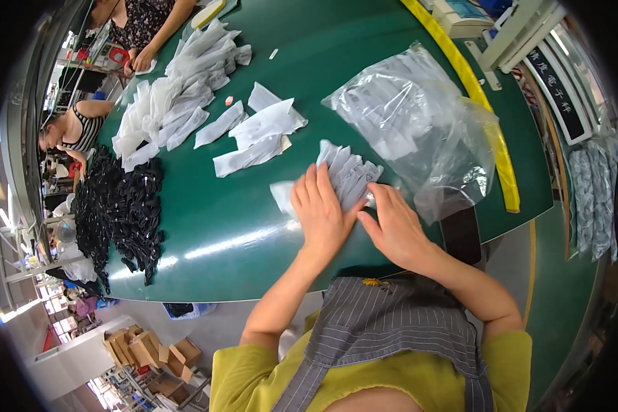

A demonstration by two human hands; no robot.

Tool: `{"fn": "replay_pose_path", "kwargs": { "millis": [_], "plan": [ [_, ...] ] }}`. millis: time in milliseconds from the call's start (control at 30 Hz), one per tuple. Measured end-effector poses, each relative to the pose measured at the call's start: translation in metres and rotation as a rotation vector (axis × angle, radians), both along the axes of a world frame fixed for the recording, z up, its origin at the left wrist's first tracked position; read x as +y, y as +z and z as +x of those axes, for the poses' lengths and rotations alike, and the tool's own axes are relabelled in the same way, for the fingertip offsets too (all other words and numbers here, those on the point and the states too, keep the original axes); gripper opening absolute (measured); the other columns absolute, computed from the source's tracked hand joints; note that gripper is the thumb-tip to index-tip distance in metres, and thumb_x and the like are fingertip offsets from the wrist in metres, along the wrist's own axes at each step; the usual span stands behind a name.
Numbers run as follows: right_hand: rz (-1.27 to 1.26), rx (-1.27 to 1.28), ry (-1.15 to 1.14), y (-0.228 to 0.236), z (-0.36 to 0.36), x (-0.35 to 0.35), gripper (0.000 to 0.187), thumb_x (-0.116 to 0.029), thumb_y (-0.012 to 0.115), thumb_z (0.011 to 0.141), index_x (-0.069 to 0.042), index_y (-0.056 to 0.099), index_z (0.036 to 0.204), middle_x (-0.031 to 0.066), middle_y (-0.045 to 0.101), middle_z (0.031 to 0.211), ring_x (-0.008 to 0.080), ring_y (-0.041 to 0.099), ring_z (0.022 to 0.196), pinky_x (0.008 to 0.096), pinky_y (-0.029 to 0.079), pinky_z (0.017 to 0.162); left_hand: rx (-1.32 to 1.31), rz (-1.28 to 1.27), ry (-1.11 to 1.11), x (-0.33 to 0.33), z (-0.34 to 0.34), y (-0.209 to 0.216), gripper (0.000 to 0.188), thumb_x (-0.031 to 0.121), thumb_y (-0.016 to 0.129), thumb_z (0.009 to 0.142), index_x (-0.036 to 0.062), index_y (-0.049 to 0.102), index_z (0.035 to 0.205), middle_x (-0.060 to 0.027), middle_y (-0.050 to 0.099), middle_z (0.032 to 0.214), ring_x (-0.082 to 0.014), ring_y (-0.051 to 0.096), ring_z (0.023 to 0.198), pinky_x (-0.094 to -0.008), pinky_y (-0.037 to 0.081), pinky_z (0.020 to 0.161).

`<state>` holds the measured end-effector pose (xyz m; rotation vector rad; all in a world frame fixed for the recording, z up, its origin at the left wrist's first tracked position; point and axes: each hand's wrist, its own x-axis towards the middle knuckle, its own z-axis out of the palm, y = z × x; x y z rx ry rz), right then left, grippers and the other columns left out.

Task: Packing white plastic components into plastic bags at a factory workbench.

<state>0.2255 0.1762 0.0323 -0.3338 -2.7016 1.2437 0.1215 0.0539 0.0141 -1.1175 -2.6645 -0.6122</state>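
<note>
A small stack of frosted white plastic packets lies on the green table in front of me, between my two hands. My left hand holds the stack's left side, its long fingers along the packets and its thumb at the near edge. At the right and near side my right hand grips the same stack with thumb and fingers; its fingertips partly hide the packets' ends. Another white packet sticks out beside my left fingers. Just beyond, several loose packets lie overlapping.
A large clear plastic bag with white packets inside lies to the right, near a yellow strip. Far left are a heap of white packets and a pile of black items. A dark flat object sits at the table edge. Two people work across the table.
</note>
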Motion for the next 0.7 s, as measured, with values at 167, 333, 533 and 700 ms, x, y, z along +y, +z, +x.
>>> {"fn": "replay_pose_path", "kwargs": {
  "millis": [167, 333, 533, 700],
  "plan": [
    [0.2, -0.049, -0.047, 0.0, -0.013, 0.008, 0.089, -0.029, 0.075, 0.08, 0.012, 0.028, 0.144, 0.0306, 0.039, 0.137, 0.0444, 0.042, 0.124, 0.0498, 0.034, 0.104, -0.42, 0.063, -0.075, -0.018, 0.044, 0.022, 0.077, 0.012, 0.074, 0.077, -0.0076, 0.035, 0.14, -0.0292, 0.046, 0.133, -0.0442, 0.047, 0.119, -0.0491, 0.039, 0.101],
    [0.363, -0.012, 0.025, -0.01, -0.048, -0.02, 0.103, -0.039, 0.08, 0.072, 0.008, 0.027, 0.147, 0.0334, 0.034, 0.144, 0.0437, 0.036, 0.132, 0.0564, 0.03, 0.104, -0.59, 0.039, -0.053, -0.058, 0.028, 0.034, 0.061, -0.004, 0.057, 0.085, -0.0016, 0.036, 0.142, -0.0232, 0.051, 0.133, -0.0359, 0.057, 0.114, -0.0416, 0.049, 0.095],
    [0.525, -0.099, 0.209, -0.02, -0.044, -0.009, 0.101, -0.039, 0.077, 0.076, 0.001, 0.023, 0.151, 0.0316, 0.035, 0.143, 0.0463, 0.039, 0.129, 0.0574, 0.035, 0.1, -0.712, 0.248, 0.043, -0.05, 0.041, 0.017, 0.051, 0.002, 0.051, 0.083, -0.0002, 0.043, 0.134, -0.0221, 0.06, 0.11, -0.0408, 0.057, 0.105, -0.0474, 0.048, 0.086],
    [0.597, 0.009, 0.397, -0.032, -0.053, -0.017, 0.099, -0.034, 0.074, 0.077, -0.001, 0.019, 0.153, 0.0276, 0.035, 0.145, 0.0436, 0.039, 0.127, 0.0545, 0.035, 0.099, -0.319, 0.392, 0.06, -0.004, 0.047, 0.042, 0.061, 0.022, 0.068, 0.081, 0.0004, 0.046, 0.134, -0.019, 0.057, 0.124, -0.0387, 0.052, 0.117, -0.0522, 0.041, 0.099]
  ]
}}
